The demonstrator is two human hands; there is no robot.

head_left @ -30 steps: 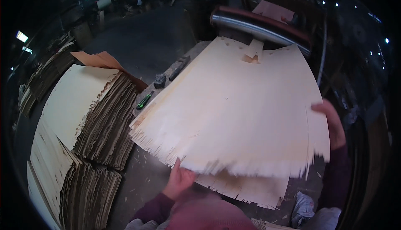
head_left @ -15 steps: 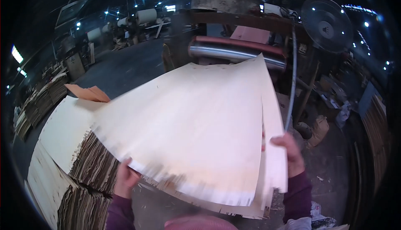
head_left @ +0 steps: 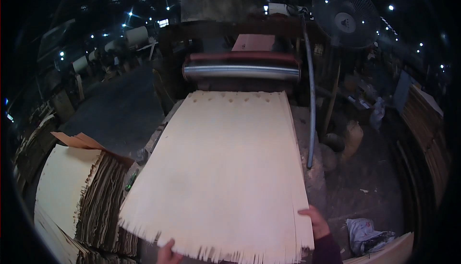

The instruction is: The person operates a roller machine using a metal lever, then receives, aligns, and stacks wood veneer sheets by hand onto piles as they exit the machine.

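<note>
Pale wood veneer sheets (head_left: 221, 168), at least two laid over each other, stretch out in front of me with ragged near edges. My left hand (head_left: 169, 253) grips the near edge at the left, thumb on top and the other fingers hidden beneath. At the near right corner, my right hand (head_left: 315, 222) is closed on the side edge, with part of the fingers under the veneer. The far edge, dotted with small dark marks, lies just short of a shiny metal roller (head_left: 240, 70) with a red roller above it.
Stacked veneer (head_left: 67, 182) stands at the left, with an orange-brown sheet (head_left: 81, 140) behind it. A grey pole (head_left: 311, 96) and a standing fan (head_left: 345, 21) rise right of the rollers. A white plastic bag (head_left: 362, 235) lies on the floor at the lower right.
The veneer sheets were raised, tilted and fanned apart; now they lie flatter and nearly lined up, facing the roller. Both hands are lower in the picture, and the view has shifted.
</note>
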